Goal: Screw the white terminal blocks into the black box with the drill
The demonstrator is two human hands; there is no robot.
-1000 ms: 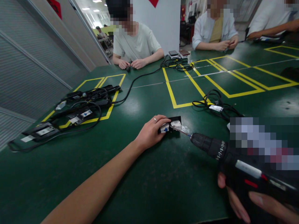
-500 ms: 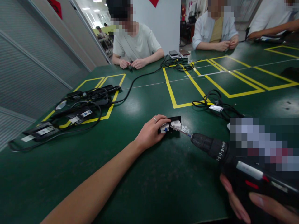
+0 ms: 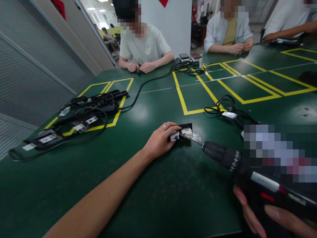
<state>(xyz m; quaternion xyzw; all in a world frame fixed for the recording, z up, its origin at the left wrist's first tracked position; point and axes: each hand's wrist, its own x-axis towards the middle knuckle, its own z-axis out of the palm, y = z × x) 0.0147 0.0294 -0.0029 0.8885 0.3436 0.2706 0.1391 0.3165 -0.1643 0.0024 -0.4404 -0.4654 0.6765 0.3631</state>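
My left hand (image 3: 158,142) was braced on the counter (image 3: 138,201), with its fingers pinching the left end of a small black housing (image 3: 187,131). A ring (image 3: 164,127) encircled one finger. The housing was located near the middle of the view, with its white panels and a blue mark facing me.

My right hand (image 3: 284,218) gripped the power drill (image 3: 252,175) at the handle, fingers wrapped around it; the lower part of the grip lay outside the view. The chuck (image 3: 214,150) pointed left and away from me. The bit (image 3: 194,140) extended from it to the housing, its tip beside the white panels; I could not tell what it engaged.

Beyond the housing and to the right, a looped black cable (image 3: 230,108) lay partly across yellow tape (image 3: 180,97). Black cabled units (image 3: 108,108) lay at the left. Across the counter, a co-worker in a pale T-shirt (image 3: 148,43) held a small dark part (image 3: 139,68) with both hands.
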